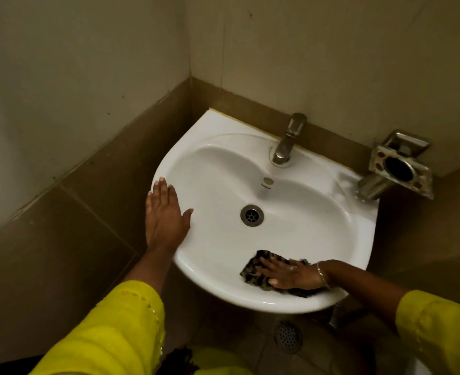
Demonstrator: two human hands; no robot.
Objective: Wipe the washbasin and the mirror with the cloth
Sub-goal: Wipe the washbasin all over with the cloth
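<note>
Nearest the camera, two arms in yellow sleeves reach forward over a tiled floor with a round floor drain. The right hand lies flat, fingers spread, palm pressing a dark patterned cloth against the near inner wall of the white washbasin; a bangle circles its wrist. The left hand rests open and empty on the basin's left rim, fingers together, thumb splayed inward. Farther in sit the drain, then the tap, and a metal holder on the wall to the right.
</note>
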